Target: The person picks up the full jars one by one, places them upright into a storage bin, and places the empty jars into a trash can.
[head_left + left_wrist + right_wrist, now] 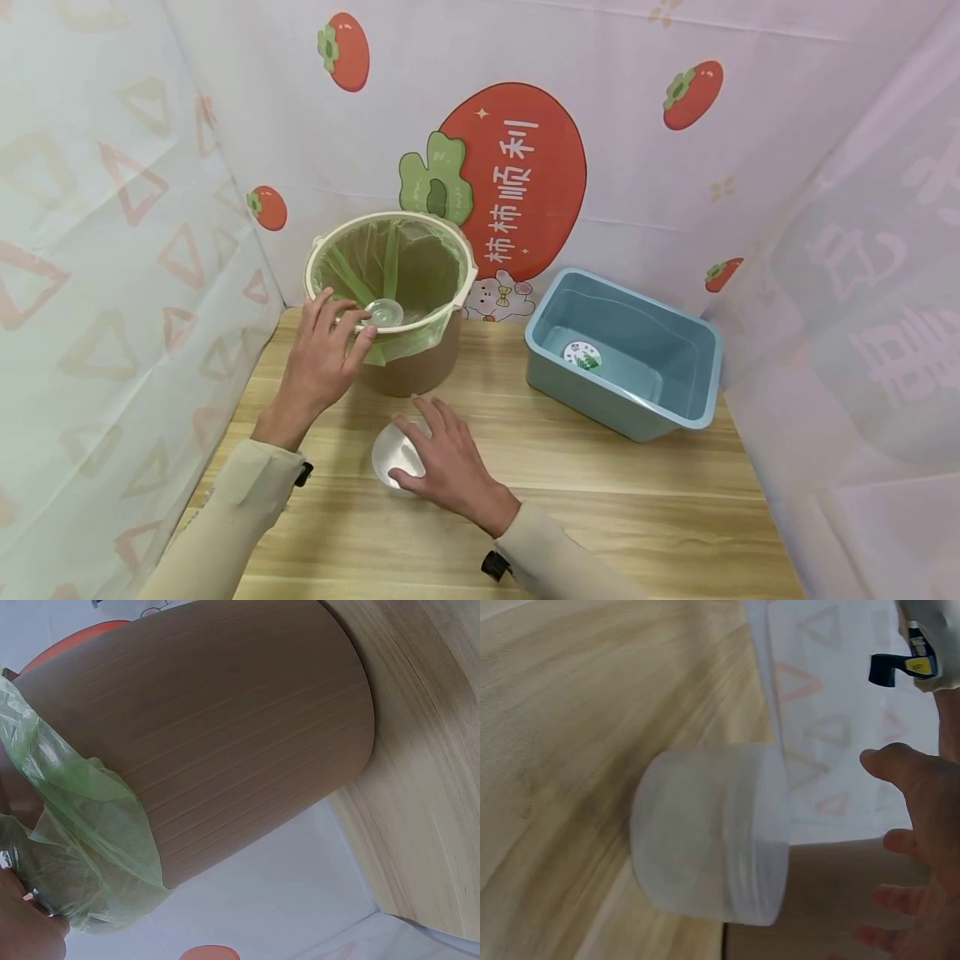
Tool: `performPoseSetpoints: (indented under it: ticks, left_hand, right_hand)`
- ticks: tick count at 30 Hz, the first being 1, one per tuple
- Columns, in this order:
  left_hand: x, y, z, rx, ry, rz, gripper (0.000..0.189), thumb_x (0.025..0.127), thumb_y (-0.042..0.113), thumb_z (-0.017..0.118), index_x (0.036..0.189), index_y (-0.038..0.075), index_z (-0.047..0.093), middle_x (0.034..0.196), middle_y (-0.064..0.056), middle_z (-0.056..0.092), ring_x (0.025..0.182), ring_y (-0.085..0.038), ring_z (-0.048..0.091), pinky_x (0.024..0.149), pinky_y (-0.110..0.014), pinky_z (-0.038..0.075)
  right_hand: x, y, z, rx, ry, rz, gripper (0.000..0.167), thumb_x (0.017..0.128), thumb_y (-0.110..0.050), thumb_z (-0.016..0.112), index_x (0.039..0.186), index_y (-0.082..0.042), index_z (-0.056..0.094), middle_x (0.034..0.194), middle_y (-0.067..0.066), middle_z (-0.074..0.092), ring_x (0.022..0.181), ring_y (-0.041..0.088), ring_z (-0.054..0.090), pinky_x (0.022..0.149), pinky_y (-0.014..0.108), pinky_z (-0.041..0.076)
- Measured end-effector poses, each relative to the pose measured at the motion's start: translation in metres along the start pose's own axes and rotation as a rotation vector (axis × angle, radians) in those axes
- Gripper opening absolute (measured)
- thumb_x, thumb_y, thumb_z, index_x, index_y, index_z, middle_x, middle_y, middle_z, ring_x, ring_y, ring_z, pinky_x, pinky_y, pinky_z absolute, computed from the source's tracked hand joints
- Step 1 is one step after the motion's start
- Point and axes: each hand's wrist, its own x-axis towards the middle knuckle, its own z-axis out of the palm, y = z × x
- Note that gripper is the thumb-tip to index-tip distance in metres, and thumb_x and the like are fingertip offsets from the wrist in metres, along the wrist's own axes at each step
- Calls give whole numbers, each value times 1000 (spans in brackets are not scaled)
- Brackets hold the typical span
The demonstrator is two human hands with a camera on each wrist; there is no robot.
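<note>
My left hand [318, 354] reaches over the near left rim of a brown bin [405, 371] lined with a thin green bag [420, 337]. Its fingers are fanned beside a small clear round plastic piece [385, 312] just inside the rim; whether they touch it is unclear. In the left wrist view part of this hand [26, 922] appears next to the bag. On the table stands a frosted clear plastic jar [709, 832]. Above and beside it, my right hand [453, 462] spreads its fingers, with a gap to the jar in the right wrist view.
A blue rectangular tub [622, 354] with a round label inside stands to the right of the bin. The wooden table [600, 517] is bounded by printed cloth walls on the left, back and right.
</note>
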Motion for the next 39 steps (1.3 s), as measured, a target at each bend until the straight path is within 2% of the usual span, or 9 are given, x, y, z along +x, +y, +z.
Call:
performPoseSetpoints:
  ticks: [7,14,19,25,31,39]
  left_hand:
    - [-1,0,0,4,8,7,36,111,34,57,125,4,71,140,-25,62,157,-49,35,132,-72,17]
    - [-1,3,-1,-4,-3,-5,35,111,33,57,125,4,71,140,-24,62,157,-49,35,133,-71,17]
    - [-1,3,-3,-6,-8,-11,35,111,33,57,125,4,71,141,-24,61,158,-49,35,134,-70,15]
    - [-1,3,-3,-7,-10,-13,35,111,32,57,126,4,71,141,-24,61,158,-48,34,134,-70,15]
    - [0,3,-2,-9,0,-9,35,111,33,57,125,4,71,141,-24,61,158,-49,35,133,-71,15]
    - [-1,2,-1,-9,10,-3,34,110,32,58,125,4,71,140,-24,62,157,-49,36,132,-72,17]
  right_hand:
    - [1,-4,17,-47,-86,0,88,89,-74,76,162,-33,50,171,15,41,155,45,45,110,62,53]
    - [-1,-7,27,-85,-140,-18,91,90,-76,73,166,-33,45,173,15,38,154,45,46,110,62,54]
    - [-3,-6,32,-97,-142,-19,91,88,-72,80,164,-32,48,170,15,42,152,45,48,105,57,58]
    - [-6,-5,38,-121,-152,-23,87,88,-68,82,161,-30,53,167,15,45,149,43,52,91,46,65]
    - [-8,-3,43,-125,-146,-24,83,89,-68,82,158,-30,56,165,14,48,149,43,52,92,47,66]
    - [-11,0,46,-56,-146,-19,81,92,-63,80,160,-29,54,167,14,44,147,46,51,88,45,66]
